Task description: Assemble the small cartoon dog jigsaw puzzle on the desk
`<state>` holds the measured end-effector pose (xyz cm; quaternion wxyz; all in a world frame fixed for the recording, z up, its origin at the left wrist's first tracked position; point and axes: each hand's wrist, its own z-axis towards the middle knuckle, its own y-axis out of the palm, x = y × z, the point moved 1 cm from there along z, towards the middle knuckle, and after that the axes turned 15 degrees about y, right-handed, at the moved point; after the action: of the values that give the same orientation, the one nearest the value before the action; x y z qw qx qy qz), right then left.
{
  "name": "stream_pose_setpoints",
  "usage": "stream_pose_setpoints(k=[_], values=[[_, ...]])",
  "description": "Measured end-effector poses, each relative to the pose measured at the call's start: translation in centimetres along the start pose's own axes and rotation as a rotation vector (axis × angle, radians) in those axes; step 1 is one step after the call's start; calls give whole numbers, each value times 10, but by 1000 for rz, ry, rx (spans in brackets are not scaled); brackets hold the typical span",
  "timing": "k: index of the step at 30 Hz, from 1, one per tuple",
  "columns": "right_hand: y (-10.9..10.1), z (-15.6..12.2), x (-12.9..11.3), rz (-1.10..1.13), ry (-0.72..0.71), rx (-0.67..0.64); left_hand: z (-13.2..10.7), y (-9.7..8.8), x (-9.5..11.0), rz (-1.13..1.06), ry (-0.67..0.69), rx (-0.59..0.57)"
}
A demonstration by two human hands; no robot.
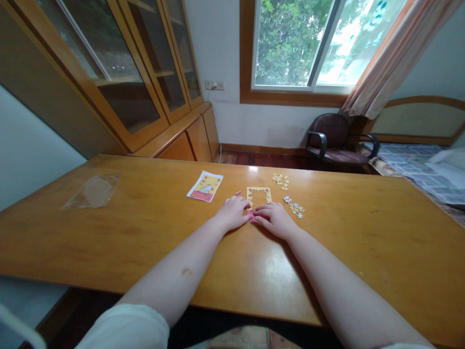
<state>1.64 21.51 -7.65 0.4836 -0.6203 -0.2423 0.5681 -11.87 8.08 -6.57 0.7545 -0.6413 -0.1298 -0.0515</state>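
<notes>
A partly assembled jigsaw puzzle [259, 189] lies on the table, its yellow frame of edge pieces joined round an open middle. Along its near side runs a pink strip [251, 216], partly covered by my fingers. My left hand [234, 213] rests at the puzzle's lower left corner, fingers bent and closed against that edge. From the right, my right hand [275, 218] reaches over the pink strip, thumb and fingers closed on a jigsaw piece there that is mostly hidden. A small red loose piece [238, 194] sits just beyond my left hand.
Yellow loose pieces [281, 181] lie beyond the puzzle on the right, with another pile [295, 207] nearer. A picture card [205, 186] is to the left, and a clear plastic bag [95, 190] farther left on the wooden table [145, 232]. An armchair [332, 138] stands behind.
</notes>
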Motion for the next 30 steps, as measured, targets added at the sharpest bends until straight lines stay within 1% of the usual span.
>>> stream_pose_setpoints(k=[7,14,24,30], values=[[-1,0,-1,-13,6,6,0,-3,0,-4,11,9],[1,2,6,-17,47,96,-1,-2,1,-42,59,37],[1,3,7,-17,59,82,0,-7,5,-44,99,12],[0,3,6,-11,75,64,-1,-7,4,-36,105,26]])
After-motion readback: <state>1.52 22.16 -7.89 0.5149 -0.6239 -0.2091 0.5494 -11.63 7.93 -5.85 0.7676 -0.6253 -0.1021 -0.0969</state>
